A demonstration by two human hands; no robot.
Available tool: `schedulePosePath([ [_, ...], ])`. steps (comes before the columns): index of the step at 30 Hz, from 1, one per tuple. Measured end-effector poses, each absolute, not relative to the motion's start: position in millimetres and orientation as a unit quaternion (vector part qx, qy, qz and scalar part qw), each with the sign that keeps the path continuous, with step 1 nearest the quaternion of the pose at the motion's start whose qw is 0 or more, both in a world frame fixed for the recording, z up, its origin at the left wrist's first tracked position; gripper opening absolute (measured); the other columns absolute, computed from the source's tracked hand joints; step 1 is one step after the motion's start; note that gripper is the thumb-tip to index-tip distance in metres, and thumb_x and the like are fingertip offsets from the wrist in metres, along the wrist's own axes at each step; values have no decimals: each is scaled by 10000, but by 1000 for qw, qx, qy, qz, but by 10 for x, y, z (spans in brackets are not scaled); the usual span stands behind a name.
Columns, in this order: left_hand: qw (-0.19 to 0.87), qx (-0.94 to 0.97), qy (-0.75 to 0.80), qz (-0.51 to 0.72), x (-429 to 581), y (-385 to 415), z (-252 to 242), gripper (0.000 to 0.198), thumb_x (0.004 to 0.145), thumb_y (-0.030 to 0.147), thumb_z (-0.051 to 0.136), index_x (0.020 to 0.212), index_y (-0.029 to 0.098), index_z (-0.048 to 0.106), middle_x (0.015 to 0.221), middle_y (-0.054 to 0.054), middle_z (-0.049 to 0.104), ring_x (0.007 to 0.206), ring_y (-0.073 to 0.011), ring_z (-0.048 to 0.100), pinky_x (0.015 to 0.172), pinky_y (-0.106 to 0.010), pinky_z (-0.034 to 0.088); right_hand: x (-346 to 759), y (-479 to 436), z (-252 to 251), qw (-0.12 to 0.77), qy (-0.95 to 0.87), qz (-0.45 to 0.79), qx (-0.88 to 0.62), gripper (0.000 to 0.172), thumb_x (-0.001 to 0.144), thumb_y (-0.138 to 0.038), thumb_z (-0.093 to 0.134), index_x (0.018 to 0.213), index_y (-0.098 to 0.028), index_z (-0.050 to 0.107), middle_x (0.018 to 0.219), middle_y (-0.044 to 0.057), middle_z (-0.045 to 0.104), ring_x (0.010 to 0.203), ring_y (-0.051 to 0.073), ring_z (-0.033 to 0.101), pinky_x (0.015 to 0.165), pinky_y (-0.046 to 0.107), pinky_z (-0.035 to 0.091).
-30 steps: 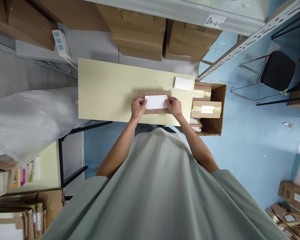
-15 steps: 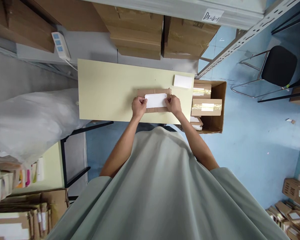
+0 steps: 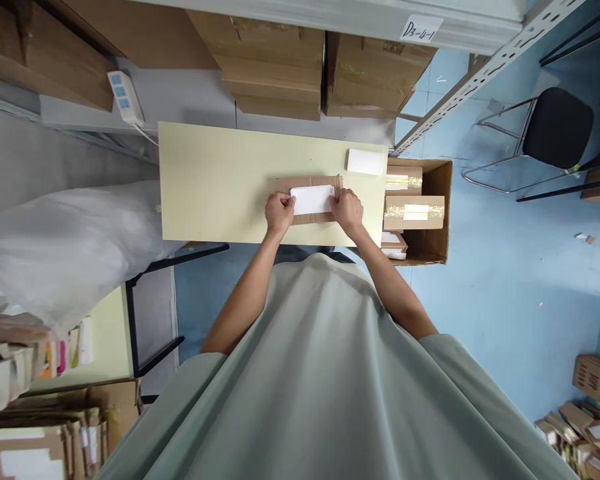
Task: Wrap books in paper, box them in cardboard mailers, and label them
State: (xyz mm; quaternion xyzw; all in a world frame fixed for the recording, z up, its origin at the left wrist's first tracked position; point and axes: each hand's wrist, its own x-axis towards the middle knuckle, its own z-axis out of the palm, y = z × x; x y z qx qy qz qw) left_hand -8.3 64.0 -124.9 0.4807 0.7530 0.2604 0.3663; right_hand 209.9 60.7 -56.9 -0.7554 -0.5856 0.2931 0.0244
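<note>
A flat brown cardboard piece [image 3: 306,183] lies on the pale yellow table [image 3: 215,180]. On top of it sits a white rectangular box [image 3: 313,199]. My left hand [image 3: 279,213] pinches the box's left end with curled fingers. My right hand [image 3: 347,208] grips its right end the same way. A second white box [image 3: 365,161] lies on the table at the far right, apart from both hands.
An open carton [image 3: 443,200] holding taped brown packages stands right of the table. Stacked cardboard boxes [image 3: 275,60] fill the shelf behind. A power strip [image 3: 125,99] hangs at the back left. A grey bag [image 3: 55,247] bulges on the left. A black chair [image 3: 560,130] stands on the right.
Both hands stay on the white box's ends; hands and box have hardly moved. Only the view has shifted slightly.
</note>
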Motion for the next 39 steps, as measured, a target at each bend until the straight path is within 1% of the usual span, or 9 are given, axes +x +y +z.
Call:
schedulePosePath([
  [3, 374, 484, 748, 258, -91, 631, -1254, 112, 952, 308, 725, 886, 236, 671, 988, -95, 742, 1006, -274, 704, 1021, -420, 545, 2109, 580, -496, 14, -580, 286, -763, 233, 1129, -355, 575, 1211, -172, 694, 1341, 229, 730, 1162, 386, 740, 1006, 502, 602],
  [8, 361, 487, 748, 270, -89, 616, -1261, 115, 949, 317, 722, 882, 244, 664, 963, -82, 740, 983, -257, 701, 1025, -406, 556, 2010, 629, -401, -31, -626, 311, -715, 220, 1125, -236, 549, 1245, -153, 714, 1350, 228, 761, 1238, 397, 741, 1031, 483, 583],
  [11, 360, 484, 750, 271, -82, 620, -1253, 124, 946, 318, 717, 865, 246, 656, 948, -76, 740, 952, -250, 698, 1017, -406, 562, 1924, 758, -420, -36, -636, 316, -703, 244, 1133, -214, 521, 1261, -166, 723, 1335, 220, 788, 1245, 391, 744, 1046, 484, 576],
  [17, 366, 474, 754, 269, -84, 628, -1231, 121, 944, 324, 713, 861, 253, 660, 940, -68, 735, 938, -251, 703, 1019, -409, 563, 1789, 894, -498, -10, -632, 312, -709, 270, 1149, -263, 511, 1270, -212, 747, 1316, 183, 811, 1214, 369, 756, 1029, 462, 589],
  [20, 366, 476, 751, 273, -86, 617, -1233, 118, 943, 331, 712, 866, 256, 662, 935, -67, 739, 948, -254, 704, 1025, -410, 561, 1722, 775, -485, -31, -653, 327, -682, 248, 1136, -290, 550, 1227, -231, 773, 1311, 162, 817, 1207, 348, 761, 1047, 447, 594],
  [25, 372, 478, 745, 279, -77, 597, -1225, 127, 952, 335, 699, 866, 255, 652, 960, -77, 748, 964, -257, 712, 1017, -413, 559, 1665, 628, -454, -86, -669, 340, -655, 241, 1113, -309, 599, 1228, -224, 794, 1281, 169, 826, 1180, 344, 774, 1050, 451, 604],
  [29, 372, 476, 749, 273, -64, 605, -1197, 131, 953, 328, 704, 861, 254, 647, 963, -81, 740, 968, -265, 710, 1017, -422, 555, 1655, 772, -483, -69, -663, 341, -663, 270, 1127, -325, 581, 1242, -212, 798, 1285, 178, 819, 1208, 346, 758, 1062, 453, 594],
  [35, 367, 477, 753, 267, -65, 610, -1175, 105, 952, 309, 701, 868, 260, 662, 917, -61, 727, 976, -264, 702, 1018, -420, 560, 1573, 937, -479, -10, -642, 329, -693, 379, 1178, -319, 447, 1348, -189, 759, 1279, 177, 810, 1193, 332, 742, 1066, 466, 579],
  [39, 352, 485, 757, 260, -65, 592, -1174, 103, 949, 311, 697, 866, 263, 660, 921, -60, 734, 975, -265, 711, 1007, -420, 569, 1508, 788, -436, -32, -652, 345, -674, 320, 1166, -342, 507, 1297, -238, 779, 1271, 148, 824, 1183, 333, 759, 1027, 437, 598],
])
